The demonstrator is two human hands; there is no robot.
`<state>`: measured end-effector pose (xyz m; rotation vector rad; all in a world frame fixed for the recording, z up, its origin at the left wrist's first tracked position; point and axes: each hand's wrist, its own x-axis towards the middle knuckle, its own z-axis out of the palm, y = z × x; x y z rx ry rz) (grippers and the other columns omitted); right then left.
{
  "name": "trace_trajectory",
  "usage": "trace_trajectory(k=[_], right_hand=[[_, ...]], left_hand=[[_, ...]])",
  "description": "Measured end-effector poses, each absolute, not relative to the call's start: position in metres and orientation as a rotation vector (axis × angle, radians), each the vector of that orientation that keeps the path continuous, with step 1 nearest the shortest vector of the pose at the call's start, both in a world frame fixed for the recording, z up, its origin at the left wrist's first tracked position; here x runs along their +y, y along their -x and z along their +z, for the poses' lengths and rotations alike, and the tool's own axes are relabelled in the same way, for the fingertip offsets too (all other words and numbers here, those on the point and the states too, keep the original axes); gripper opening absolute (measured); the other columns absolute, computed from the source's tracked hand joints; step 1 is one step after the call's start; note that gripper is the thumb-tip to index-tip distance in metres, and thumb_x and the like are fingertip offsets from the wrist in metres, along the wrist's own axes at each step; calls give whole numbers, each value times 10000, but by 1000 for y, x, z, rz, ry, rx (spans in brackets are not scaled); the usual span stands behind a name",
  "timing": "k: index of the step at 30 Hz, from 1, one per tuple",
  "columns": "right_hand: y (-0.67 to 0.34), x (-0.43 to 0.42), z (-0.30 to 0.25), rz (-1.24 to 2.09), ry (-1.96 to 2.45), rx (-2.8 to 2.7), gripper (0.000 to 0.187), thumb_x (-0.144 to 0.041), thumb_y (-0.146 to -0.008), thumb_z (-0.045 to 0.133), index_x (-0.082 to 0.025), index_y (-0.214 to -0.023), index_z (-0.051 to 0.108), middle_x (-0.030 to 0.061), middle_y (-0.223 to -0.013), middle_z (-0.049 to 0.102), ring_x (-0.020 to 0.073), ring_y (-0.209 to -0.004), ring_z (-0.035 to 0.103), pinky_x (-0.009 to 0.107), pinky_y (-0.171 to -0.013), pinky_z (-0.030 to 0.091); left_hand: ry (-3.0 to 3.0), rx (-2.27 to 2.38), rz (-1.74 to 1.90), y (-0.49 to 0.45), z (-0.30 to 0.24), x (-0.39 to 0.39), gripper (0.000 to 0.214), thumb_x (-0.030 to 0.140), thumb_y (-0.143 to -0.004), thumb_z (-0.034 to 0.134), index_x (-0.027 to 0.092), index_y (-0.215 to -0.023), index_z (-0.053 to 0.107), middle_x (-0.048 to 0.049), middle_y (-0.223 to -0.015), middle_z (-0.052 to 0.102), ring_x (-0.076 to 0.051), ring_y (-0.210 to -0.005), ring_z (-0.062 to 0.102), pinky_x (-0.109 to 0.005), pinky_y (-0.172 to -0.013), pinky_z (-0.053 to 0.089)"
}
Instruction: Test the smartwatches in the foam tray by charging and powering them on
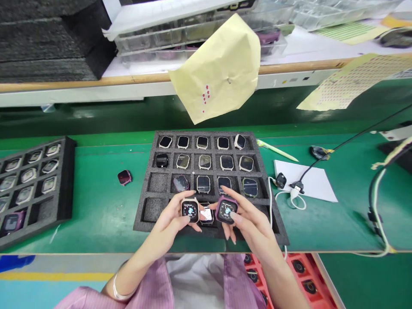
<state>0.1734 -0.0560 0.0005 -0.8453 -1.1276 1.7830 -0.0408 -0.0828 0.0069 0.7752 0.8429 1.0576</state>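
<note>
My left hand (176, 212) grips a light-framed smartwatch case (190, 210), its screen lit with a dial. In my right hand (246, 214) is a purple smartwatch case (226, 210), also lit, with the thumb on its screen. Both are held over the front of a black foam tray (206, 134) divided into compartments. Between the hands, a watch case with a bright white screen (207, 214) sits partly hidden. Several dark-screened watch cases (204, 162) fill the tray's back rows. At the left of the tray, two compartments (157, 183) hold nothing visible.
A lone purple watch case (124, 177) lies left of the tray. A second foam tray (69, 171) stands further left. At right are a pen (277, 150), white paper (317, 180), cables and a small black charger (281, 180). Yellow paper (222, 73) hangs from the shelf.
</note>
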Motion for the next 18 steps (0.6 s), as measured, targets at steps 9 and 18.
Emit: trace_trajectory(k=[9,18], right_hand=[[-173,-60,1,1711,927,-1118,429,-280,-959,565,-266,-1384,510,45,-823,703,99,-474,566,193,-409,429],[-172,-60,-1,1621,1027,-1202,424,-323,-934,611,-245,-1346,549,12,-730,661,84,-405,526,193,-370,395]], left_hand=[[-762,835,1042,39,9,-84,423,169,-887,519,227,-1305,507,-87,-1107,650,-230,-1006,621,-336,-780,574],[-802,863,1030,38,6,-83,405,196,-900,526,226,-1304,516,-86,-1099,657,-214,-966,632,-326,-770,586]])
